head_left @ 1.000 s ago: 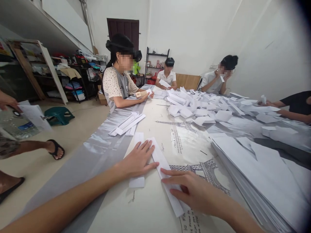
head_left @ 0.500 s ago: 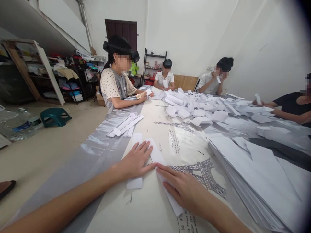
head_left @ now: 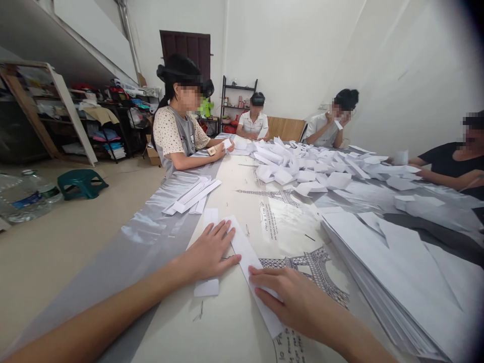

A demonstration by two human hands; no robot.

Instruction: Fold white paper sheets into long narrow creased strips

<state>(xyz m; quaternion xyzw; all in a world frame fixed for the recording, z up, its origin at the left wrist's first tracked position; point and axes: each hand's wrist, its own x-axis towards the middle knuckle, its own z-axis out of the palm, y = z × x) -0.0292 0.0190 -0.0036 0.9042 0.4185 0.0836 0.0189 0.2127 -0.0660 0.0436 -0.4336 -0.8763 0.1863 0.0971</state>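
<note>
A long folded strip of white paper [head_left: 244, 252] lies slantwise on the table in front of me. My left hand [head_left: 214, 250] is flat with fingers spread, its fingertips on the strip's upper end. Under that same palm is a second white paper strip [head_left: 207, 287], showing above and below the hand. My right hand [head_left: 282, 295] rests on the lower half of the slanted strip, fingers extended and slightly bent, pressing along it. Neither hand grips anything.
A tall stack of white sheets [head_left: 378, 262] stands at right. Several folded strips [head_left: 192, 195] lie at left beyond my hand. A heap of folded papers [head_left: 302, 164] covers the far table. People sit around it; a green stool [head_left: 82, 184] is on the floor.
My right hand has slid down along the strip toward me, away from my left thumb. My left hand stays put. The view has shifted slightly.
</note>
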